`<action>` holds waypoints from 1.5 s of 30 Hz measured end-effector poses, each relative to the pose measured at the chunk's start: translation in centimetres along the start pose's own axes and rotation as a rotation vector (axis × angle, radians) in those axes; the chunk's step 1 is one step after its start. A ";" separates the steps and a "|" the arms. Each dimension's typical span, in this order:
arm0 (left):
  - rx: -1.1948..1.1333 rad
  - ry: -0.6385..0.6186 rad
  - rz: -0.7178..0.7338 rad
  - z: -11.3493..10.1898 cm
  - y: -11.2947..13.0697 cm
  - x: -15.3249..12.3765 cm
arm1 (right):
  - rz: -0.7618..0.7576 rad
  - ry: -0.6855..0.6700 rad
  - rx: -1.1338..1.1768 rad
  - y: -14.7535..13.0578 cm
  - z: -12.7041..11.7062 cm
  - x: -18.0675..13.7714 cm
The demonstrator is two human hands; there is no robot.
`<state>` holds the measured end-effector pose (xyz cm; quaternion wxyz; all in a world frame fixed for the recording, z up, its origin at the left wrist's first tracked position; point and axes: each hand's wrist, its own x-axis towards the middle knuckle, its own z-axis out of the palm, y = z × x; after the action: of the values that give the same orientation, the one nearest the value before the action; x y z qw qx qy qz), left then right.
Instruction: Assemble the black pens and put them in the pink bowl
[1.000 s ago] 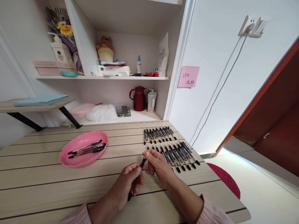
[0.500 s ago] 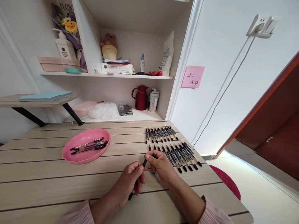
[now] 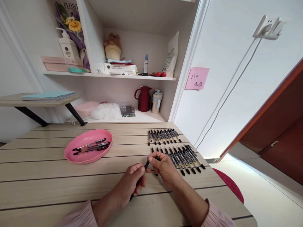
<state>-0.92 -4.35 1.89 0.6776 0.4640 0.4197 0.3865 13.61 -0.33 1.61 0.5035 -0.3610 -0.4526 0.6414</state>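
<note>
Right of the bowl [image 3: 87, 136], the left hand [image 3: 133, 181] and right hand [image 3: 165, 168] grip one pen [image 3: 146, 164], its middle mostly hidden; a dark piece [image 3: 157, 158] at the right hand is unclear; also right of the bowl, the bench [image 3: 47, 179] carries a far row [image 3: 163, 136] and near row [image 3: 186, 160] of pens, the latter partly covered by that hand.

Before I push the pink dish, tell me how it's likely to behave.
The pink dish looks like moulded plastic, so it is probably light and fairly stiff. Being broad and low, it would likely slide over the tabletop rather than tip. The slim pens lying loose inside may shift or roll.
</note>
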 end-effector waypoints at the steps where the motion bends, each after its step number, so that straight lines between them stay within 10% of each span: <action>1: -0.015 -0.015 -0.018 0.0 0.0 0.0 | -0.011 -0.007 0.050 -0.2 -0.1 0.0; 7: -0.091 -0.060 -0.048 -0.2 0.1 -0.1 | -0.039 0.047 0.362 -1.0 -0.5 0.1; 14: -0.014 0.257 0.257 0.8 -0.8 2.0 | 0.070 0.032 0.506 0.3 1.3 0.1; 24: 0.079 0.329 0.377 -0.8 -1.0 3.9 | 0.086 -0.045 0.564 0.4 4.4 0.3; 32: -0.071 0.361 0.195 -0.8 0.5 3.0 | -0.064 0.208 0.158 -1.9 2.4 2.7; 40: -0.185 0.304 0.187 -1.9 1.0 2.9 | 0.094 0.026 -0.401 -1.4 1.9 2.6; 45: -0.151 0.400 0.226 -2.0 0.7 3.1 | -0.103 0.076 -0.630 0.0 2.5 3.1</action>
<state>-1.77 -0.69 1.46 0.5662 0.3704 0.4609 0.5742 10.55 2.14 2.40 0.4153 -0.4993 -0.6274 0.4296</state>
